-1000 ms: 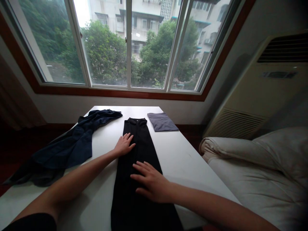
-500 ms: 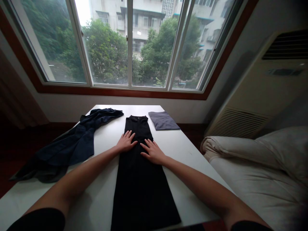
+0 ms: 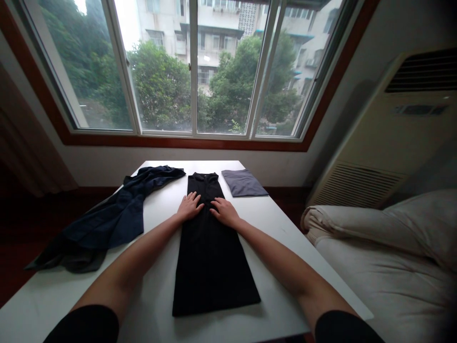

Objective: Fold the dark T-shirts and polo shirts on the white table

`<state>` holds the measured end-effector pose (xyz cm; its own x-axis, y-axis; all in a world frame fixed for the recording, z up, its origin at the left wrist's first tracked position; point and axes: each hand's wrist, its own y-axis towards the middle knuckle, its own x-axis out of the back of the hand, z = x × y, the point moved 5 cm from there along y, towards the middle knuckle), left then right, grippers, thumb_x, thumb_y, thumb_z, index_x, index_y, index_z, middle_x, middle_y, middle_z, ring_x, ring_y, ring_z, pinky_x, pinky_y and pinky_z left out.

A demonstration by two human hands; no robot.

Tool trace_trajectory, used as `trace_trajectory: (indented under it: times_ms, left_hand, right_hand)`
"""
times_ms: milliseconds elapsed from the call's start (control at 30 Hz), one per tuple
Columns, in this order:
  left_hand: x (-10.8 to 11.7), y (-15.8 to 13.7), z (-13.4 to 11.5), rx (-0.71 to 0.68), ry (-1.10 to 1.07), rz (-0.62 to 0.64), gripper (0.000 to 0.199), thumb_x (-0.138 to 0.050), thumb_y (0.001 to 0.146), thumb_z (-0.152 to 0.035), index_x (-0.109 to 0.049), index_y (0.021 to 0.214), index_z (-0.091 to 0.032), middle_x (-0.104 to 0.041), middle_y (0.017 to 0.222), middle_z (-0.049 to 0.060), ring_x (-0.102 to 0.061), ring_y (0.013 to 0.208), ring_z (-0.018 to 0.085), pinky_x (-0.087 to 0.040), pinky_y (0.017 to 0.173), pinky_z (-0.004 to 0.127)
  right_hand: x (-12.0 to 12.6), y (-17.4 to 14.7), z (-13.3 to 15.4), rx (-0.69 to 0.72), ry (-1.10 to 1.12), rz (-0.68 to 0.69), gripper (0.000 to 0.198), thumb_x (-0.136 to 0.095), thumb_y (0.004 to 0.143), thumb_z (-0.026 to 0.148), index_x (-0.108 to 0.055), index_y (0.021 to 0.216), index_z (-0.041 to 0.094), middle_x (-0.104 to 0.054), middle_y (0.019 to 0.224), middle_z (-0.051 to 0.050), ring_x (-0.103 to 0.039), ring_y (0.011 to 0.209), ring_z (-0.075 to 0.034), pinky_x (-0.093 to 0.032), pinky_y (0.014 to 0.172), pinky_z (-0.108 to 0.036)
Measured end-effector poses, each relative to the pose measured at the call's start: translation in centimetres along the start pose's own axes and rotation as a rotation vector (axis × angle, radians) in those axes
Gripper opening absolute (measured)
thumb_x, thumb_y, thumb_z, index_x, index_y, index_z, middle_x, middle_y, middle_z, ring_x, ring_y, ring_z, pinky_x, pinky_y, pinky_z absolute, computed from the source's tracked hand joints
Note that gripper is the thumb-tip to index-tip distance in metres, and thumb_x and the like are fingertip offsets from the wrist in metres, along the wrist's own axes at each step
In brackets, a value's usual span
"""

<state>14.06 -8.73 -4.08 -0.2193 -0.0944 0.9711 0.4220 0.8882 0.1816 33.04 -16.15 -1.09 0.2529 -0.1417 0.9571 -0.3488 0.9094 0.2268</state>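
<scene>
A black garment (image 3: 214,267) with a collar-like band at its far end lies lengthwise on the white table (image 3: 157,305), folded into a long narrow shape. It could be a shirt or a skirt; I cannot tell which. My left hand (image 3: 190,206) rests on its left side, a little below the far end, with fingers spread. Across from it, my right hand (image 3: 224,211) lies on the right side of the cloth, fingers stretched out and palm down. Neither hand grips anything.
Left of the black garment, a crumpled dark navy garment (image 3: 121,214) hangs partly over the table's edge. A folded grey cloth (image 3: 244,183) lies at the far right. Beside the table on the right stands a pale sofa (image 3: 378,267), with an air conditioner (image 3: 389,128) behind it.
Both hands have shifted slightly away from me along the black garment and still lie flat on it. The view has tilted, so the garment's near edge now shows fully.
</scene>
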Motion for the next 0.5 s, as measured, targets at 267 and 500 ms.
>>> trace_trajectory:
  times_ms: [267, 500]
  left_hand:
    - [1.2, -4.3, -1.0, -0.139, -0.017, 0.064, 0.068, -0.048, 0.103, -0.058, -0.044, 0.161, -0.023, -0.028, 0.173, 0.012, -0.022, 0.161, 0.032, -0.02, 0.129, 0.054]
    - [2.6, -10.9, -4.2, -0.336, -0.066, 0.167, 0.071, -0.048, 0.104, -0.056, -0.035, 0.166, -0.024, -0.025, 0.174, 0.01, -0.022, 0.161, 0.03, -0.016, 0.131, 0.054]
  right_hand:
    - [-1.8, 0.0, 0.0, 0.032, 0.0, 0.197, 0.064, -0.045, 0.109, 0.057, -0.04, 0.164, 0.025, -0.021, 0.174, -0.013, -0.021, 0.16, -0.033, -0.021, 0.129, -0.055]
    - [-0.4, -5.1, 2.2, 0.187, 0.033, 0.208, 0.062, -0.048, 0.109, 0.052, -0.04, 0.164, 0.024, -0.028, 0.171, -0.013, -0.025, 0.159, -0.031, -0.023, 0.129, -0.054]
